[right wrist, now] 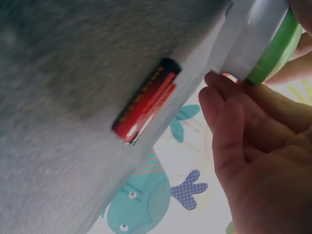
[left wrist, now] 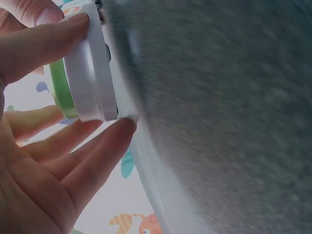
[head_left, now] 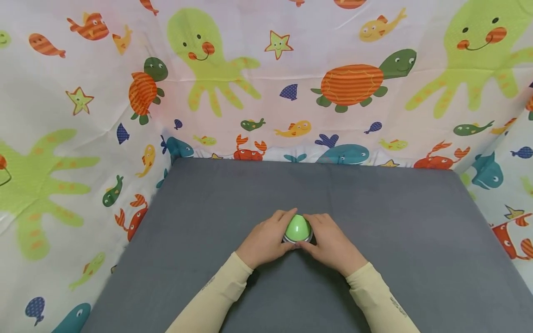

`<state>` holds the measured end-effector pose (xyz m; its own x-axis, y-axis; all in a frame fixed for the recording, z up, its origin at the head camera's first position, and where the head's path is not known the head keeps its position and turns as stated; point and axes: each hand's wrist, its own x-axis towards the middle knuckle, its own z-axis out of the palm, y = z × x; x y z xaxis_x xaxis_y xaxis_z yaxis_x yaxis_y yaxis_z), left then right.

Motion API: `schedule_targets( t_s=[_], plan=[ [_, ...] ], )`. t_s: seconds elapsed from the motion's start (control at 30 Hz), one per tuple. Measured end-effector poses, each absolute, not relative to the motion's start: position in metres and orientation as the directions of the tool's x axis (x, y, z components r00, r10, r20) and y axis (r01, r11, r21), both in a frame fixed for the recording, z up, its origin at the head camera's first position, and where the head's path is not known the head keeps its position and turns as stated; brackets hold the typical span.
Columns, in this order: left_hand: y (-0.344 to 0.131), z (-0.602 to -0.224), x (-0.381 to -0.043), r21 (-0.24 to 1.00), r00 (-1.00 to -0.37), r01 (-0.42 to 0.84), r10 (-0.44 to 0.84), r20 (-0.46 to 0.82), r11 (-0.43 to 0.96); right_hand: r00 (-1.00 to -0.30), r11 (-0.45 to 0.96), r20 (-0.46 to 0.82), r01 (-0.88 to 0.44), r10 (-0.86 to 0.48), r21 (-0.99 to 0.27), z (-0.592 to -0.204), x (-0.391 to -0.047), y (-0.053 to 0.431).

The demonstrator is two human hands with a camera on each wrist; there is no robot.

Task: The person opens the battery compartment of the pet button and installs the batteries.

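Between both hands is a round device with a shiny green domed top and a white base. My left hand grips its left side, thumb along the base and the other fingers around the far side. From the right, my right hand holds the opposite side with curled fingers. The thumbs come close together at the near edge. In the right wrist view, a red-and-black battery, perhaps two side by side, lies on the grey surface near the right hand. The head view does not show it.
A grey tabletop spreads around the hands. White fabric printed with sea animals hangs along the back and both sides.
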<state>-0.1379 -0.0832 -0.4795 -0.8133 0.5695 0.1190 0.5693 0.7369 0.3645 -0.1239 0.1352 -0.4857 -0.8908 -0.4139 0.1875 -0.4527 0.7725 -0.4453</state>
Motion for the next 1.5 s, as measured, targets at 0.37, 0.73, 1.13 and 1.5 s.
schedule_targets(
  t_s=[0.37,0.73,1.13,1.5],
  plan=[
    [-0.084,-0.473,-0.140,0.470,-0.842,0.495,0.537,0.051,0.731,-0.889,0.688,0.241,-0.455,-0.390,-0.565,-0.479,-0.122,0.134],
    [-0.090,-0.471,-0.140,0.568,-0.831,0.464,0.556,0.013,0.680,-0.922,0.678,0.187,-0.378,-0.340,-0.630,-0.474,-0.119,0.134],
    [-0.092,-0.467,-0.139,0.588,-0.839,0.467,0.541,0.058,0.660,-0.908,0.645,0.242,-0.414,-0.342,-0.643,-0.476,-0.121,0.132],
    [-0.086,-0.472,-0.141,0.559,-0.815,0.449,0.576,-0.063,0.697,-0.871,0.659,0.157,-0.460,-0.466,-0.595,-0.475,-0.119,0.134]
  ],
)
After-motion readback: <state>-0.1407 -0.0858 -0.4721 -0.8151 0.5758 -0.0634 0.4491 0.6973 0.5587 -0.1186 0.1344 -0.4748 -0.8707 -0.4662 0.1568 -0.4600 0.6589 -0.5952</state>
